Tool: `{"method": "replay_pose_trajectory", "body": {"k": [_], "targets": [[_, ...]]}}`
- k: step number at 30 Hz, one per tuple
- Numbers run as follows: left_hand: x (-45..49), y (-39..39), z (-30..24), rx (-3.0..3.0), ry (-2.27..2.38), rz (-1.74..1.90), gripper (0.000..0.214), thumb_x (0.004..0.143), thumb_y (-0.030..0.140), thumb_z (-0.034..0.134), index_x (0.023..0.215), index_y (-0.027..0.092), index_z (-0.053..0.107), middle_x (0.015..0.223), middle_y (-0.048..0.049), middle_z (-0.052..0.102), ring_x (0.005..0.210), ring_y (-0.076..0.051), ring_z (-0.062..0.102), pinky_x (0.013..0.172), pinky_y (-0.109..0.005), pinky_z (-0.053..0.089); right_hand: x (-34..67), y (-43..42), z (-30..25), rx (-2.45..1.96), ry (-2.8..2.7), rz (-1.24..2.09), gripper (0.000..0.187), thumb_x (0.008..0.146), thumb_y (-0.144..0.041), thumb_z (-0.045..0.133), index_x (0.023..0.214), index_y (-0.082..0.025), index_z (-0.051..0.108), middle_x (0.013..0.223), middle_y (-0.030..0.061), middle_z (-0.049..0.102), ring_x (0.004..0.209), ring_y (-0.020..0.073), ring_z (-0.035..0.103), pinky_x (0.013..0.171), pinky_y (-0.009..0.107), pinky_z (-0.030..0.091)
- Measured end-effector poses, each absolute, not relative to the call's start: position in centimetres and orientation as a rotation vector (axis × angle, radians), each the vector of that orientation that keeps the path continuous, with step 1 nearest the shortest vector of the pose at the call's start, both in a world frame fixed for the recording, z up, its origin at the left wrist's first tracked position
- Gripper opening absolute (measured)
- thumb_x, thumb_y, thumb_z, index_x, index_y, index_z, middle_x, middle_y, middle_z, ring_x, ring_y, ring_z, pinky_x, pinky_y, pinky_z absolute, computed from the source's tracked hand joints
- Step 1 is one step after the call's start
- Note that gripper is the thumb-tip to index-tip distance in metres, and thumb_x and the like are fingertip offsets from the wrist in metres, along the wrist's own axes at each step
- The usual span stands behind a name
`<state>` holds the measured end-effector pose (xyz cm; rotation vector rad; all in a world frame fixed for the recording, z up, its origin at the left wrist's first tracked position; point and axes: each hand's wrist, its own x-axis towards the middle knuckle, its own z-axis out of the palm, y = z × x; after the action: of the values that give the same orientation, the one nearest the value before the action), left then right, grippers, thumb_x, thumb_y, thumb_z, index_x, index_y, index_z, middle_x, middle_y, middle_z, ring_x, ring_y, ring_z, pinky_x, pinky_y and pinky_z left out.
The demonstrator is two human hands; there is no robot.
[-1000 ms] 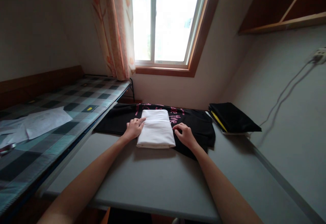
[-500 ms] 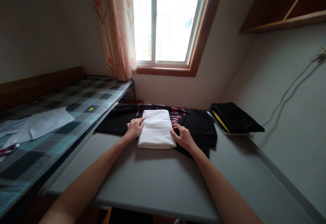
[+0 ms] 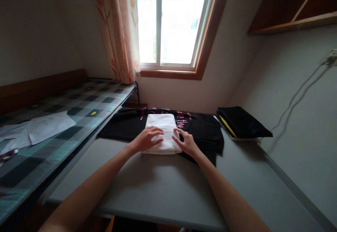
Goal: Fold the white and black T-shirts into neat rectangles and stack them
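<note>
A folded white cloth (image 3: 163, 126) lies on a black T-shirt with pink lettering (image 3: 202, 130), spread flat at the far side of a grey table (image 3: 163, 186). My left hand (image 3: 146, 139) lies flat on the near left part of the white cloth, fingers stretched out across it. At the cloth's right edge rests my right hand (image 3: 185, 142), its fingers spread and touching the cloth's side and the black shirt beneath. Neither hand grips anything.
A folded black garment with a yellow strip (image 3: 242, 122) lies at the table's far right. On the left stands a bed with a checked cover (image 3: 65, 116) and white papers (image 3: 44, 124). A window (image 3: 173, 21) and curtain (image 3: 121, 31) are behind; a cable (image 3: 297, 95) runs down the right wall.
My left hand has slid from the cloth's left edge onto its top, fingers now laid across it. My right hand has moved inward to the cloth's right edge.
</note>
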<state>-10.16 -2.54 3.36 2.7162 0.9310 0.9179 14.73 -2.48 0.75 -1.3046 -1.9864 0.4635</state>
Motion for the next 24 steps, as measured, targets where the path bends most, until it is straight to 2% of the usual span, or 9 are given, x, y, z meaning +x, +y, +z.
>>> {"method": "replay_pose_trajectory", "body": {"k": [3,5,13,19,24], "targets": [[-8.8,-4.5,4.2,2.941,0.894,0.688,0.049,0.077,0.052,0.071,0.116,0.023,0.062,0.115,-0.009,0.061,0.105,-0.025,0.057,0.095,-0.041,0.044,14.6,-2.4,0.9,-1.351,-1.961,0.499,0.045,0.087,-0.048,0.055,0.121,-0.019,0.063,0.112,0.0116,0.071,0.102,0.0282,0.066,0.091,0.043,0.048],[-8.2,-5.3,4.5,3.039,0.933,0.539,0.051,0.071,0.05,0.076,0.112,0.023,0.061,0.113,-0.009,0.059,0.102,-0.026,0.056,0.092,-0.04,0.044,14.6,-2.4,0.9,-1.353,-1.938,0.524,0.044,0.088,-0.048,0.053,0.119,-0.02,0.064,0.11,0.0106,0.071,0.101,0.0277,0.066,0.091,0.042,0.048],[-7.7,-5.2,4.4,3.214,0.994,0.242,0.028,0.078,0.027,0.068,0.103,0.022,0.058,0.102,-0.0065,0.06,0.089,-0.022,0.057,0.078,-0.034,0.044,14.6,-2.1,0.8,-1.299,-1.803,0.597,0.047,0.088,-0.055,0.048,0.118,-0.021,0.063,0.104,0.0091,0.071,0.099,0.0255,0.065,0.09,0.04,0.048],[-6.7,-5.9,3.8,3.215,1.119,0.336,0.028,0.079,0.032,0.067,0.103,0.021,0.057,0.102,-0.0098,0.062,0.09,-0.026,0.058,0.075,-0.037,0.044,14.4,-2.6,1.6,-1.317,-1.776,0.615,0.049,0.087,-0.057,0.049,0.117,-0.022,0.064,0.097,0.0074,0.071,0.098,0.0253,0.065,0.088,0.039,0.048],[-5.9,-6.2,3.5,3.124,1.183,0.425,0.018,0.08,0.018,0.063,0.097,0.021,0.058,0.098,-0.0089,0.063,0.086,-0.024,0.06,0.07,-0.034,0.045,14.0,-2.8,2.1,-1.286,-1.709,0.665,0.051,0.086,-0.061,0.049,0.116,-0.024,0.065,0.096,0.0063,0.072,0.092,0.0238,0.066,0.083,0.036,0.049]]}}
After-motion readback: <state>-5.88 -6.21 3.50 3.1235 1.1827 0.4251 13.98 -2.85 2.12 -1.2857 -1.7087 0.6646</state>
